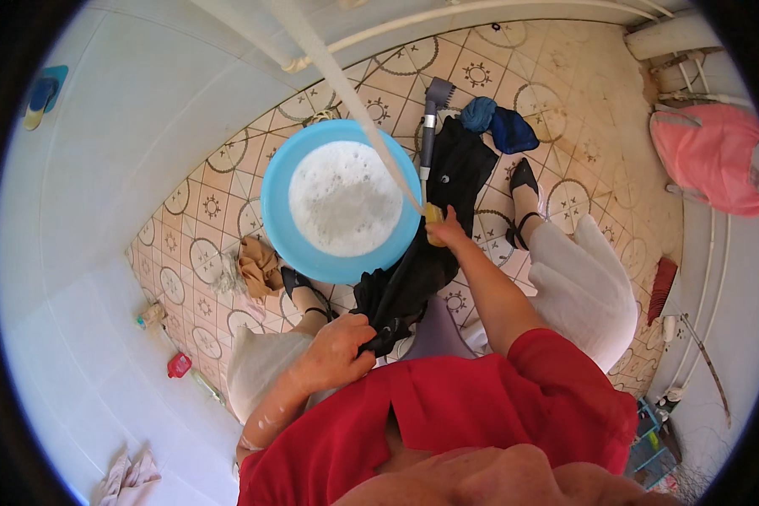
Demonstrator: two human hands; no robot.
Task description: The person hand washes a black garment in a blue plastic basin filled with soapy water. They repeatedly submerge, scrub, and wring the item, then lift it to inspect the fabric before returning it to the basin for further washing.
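Note:
A long black garment (409,266) stretches from my lap across the tiles, dark and wet-looking. My left hand (339,350) is closed round its near, bunched end. My right hand (449,229) grips a yellow block that looks like a bar of soap (434,224), held against the garment. Just left of it stands a light blue basin (276,215) with white suds (346,198) on its water. A grey-purple plastic piece (438,333) shows under the cloth between my knees; its full shape is hidden.
A grey hand shower (430,126) lies beyond the garment, beside blue cloths (513,131). A pale hose (341,88) crosses over the basin. Brown cloth (260,266) lies left of my foot. A red brush (662,289) is at right, below a hanging pink bag-like item (707,156).

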